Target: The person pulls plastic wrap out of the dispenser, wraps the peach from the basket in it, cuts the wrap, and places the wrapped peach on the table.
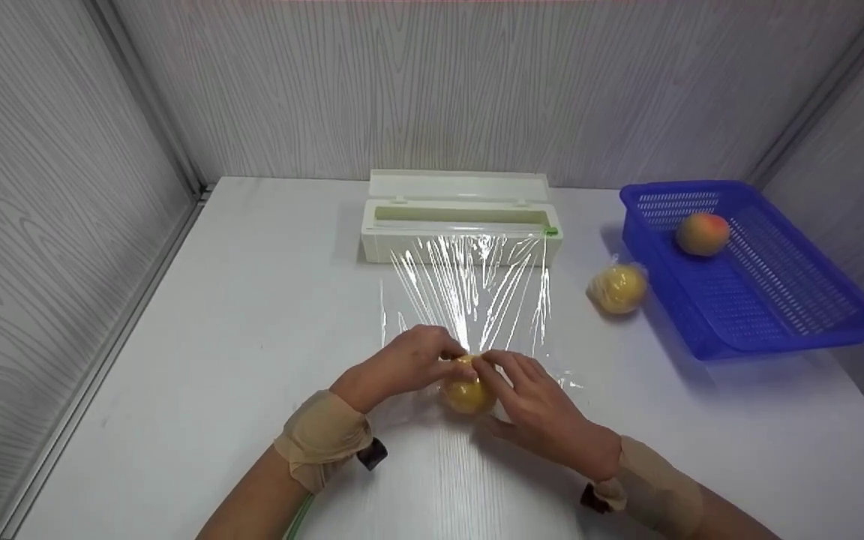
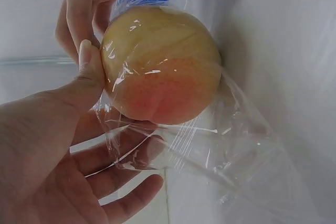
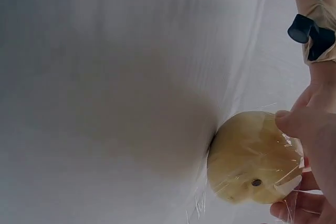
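Observation:
Both hands work at a yellow peach (image 1: 469,395) on the white table, with clear plastic wrap (image 1: 439,300) around it. The left hand (image 1: 415,361) holds the peach from the left, its thumb at the fruit's upper side; in the left wrist view its other fingers lie behind the wrap. From the right, the right hand (image 1: 541,409) grips the peach between thumb and fingers. Red blush shows on the peach (image 2: 165,77) in the left wrist view; a dark stem hollow shows in the right. The wrap runs back to a white dispenser box (image 1: 373,246), its lid raised.
A wrapped peach (image 1: 619,289) lies beside a blue plastic basket (image 1: 664,300) on the right. Inside the basket sits another peach (image 1: 702,234). A small green slider (image 1: 550,232) is at the dispenser's right end. Pale wood-grain panels (image 1: 462,90) enclose the table's back and sides.

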`<state>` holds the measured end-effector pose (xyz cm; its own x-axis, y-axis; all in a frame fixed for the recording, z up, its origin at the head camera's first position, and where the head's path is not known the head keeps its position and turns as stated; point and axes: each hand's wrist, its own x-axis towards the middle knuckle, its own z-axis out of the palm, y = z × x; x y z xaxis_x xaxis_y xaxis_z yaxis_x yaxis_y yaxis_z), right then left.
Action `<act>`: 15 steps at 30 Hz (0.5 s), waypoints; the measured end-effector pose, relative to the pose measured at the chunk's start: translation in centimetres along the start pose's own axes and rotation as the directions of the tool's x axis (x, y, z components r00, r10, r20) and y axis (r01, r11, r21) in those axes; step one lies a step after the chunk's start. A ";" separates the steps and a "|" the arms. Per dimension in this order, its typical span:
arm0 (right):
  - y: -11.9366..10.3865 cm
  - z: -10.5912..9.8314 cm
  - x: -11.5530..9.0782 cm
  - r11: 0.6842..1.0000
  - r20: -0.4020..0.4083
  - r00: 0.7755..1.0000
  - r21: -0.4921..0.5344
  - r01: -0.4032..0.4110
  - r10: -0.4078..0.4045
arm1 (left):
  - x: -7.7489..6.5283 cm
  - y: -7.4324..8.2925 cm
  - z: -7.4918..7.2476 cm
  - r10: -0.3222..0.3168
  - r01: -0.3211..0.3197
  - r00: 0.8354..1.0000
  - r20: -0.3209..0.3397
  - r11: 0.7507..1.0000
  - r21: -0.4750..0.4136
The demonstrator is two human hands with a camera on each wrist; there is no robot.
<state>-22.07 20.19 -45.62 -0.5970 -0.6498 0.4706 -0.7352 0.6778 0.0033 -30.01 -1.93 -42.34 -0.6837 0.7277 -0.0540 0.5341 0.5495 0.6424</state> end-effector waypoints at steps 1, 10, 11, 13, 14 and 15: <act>0.1 0.1 0.1 1.000 0.010 1.000 0.011 -0.015 0.015 | 0.1 -0.2 0.0 -0.015 0.016 1.000 0.006 0.999 -0.036; 1.5 1.1 1.4 0.981 0.105 0.990 0.158 -0.114 0.098 | 0.1 -2.1 0.4 -0.103 0.096 0.994 -0.021 0.972 -0.214; 1.6 1.1 1.5 0.979 0.109 0.989 0.165 -0.119 0.102 | 0.0 -2.1 0.4 -0.095 0.083 0.994 -0.052 0.976 -0.201; 1.8 1.1 1.6 0.975 0.118 0.987 0.179 -0.131 0.111 | -0.2 -2.1 0.4 -0.050 0.031 0.990 -0.132 0.989 -0.144; 1.9 1.0 1.6 0.974 0.121 0.986 0.182 -0.135 0.114 | -0.3 -1.9 0.4 -0.010 -0.008 0.983 -0.182 0.995 -0.099; 2.0 1.0 1.6 0.973 0.123 0.986 0.186 -0.134 0.113 | -0.4 -1.7 0.4 0.039 -0.050 0.972 -0.230 0.998 -0.042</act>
<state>-24.84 20.12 -45.75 -0.7108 -0.6067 0.3559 -0.6952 0.6829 -0.2243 -30.43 -3.02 -43.75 -0.7585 0.6347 0.1480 0.5460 0.4948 0.6760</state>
